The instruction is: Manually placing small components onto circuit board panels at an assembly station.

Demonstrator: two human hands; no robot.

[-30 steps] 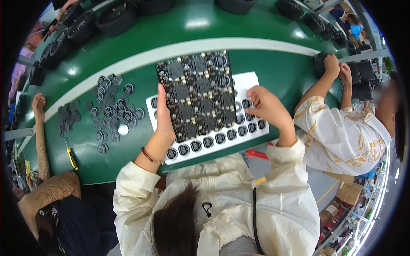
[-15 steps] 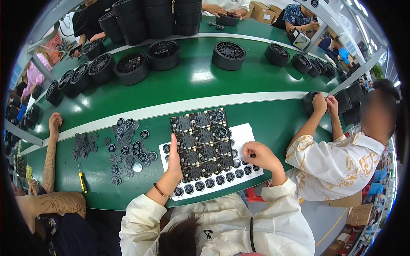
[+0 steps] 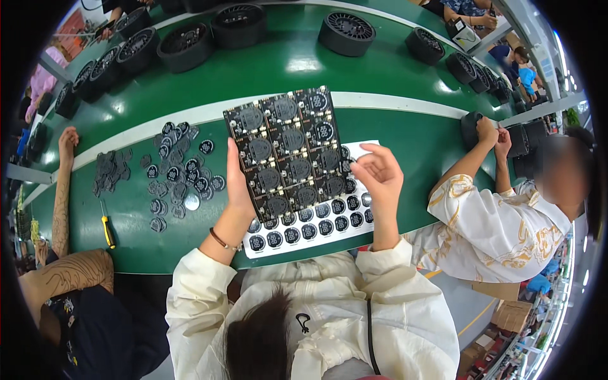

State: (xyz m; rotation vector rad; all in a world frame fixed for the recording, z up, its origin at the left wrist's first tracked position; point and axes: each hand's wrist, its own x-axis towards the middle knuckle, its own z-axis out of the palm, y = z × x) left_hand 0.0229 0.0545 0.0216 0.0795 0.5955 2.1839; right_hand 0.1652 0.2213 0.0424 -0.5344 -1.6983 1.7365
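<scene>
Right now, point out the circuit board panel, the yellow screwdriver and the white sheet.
Circuit board panel [image 3: 288, 152], head view: middle of its face.
Yellow screwdriver [image 3: 107, 228], head view: its handle.
White sheet [image 3: 317, 237], head view: bare lower strip.

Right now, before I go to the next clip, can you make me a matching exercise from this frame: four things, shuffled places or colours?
Things:
1. bracelet
2. circuit board
3. sheet
4. screwdriver

Places or colours:
A. held in the left hand
B. yellow and black
C. around the left wrist
D. white, partly hidden by the board

Pairs: 1-C, 2-A, 3-D, 4-B
</scene>
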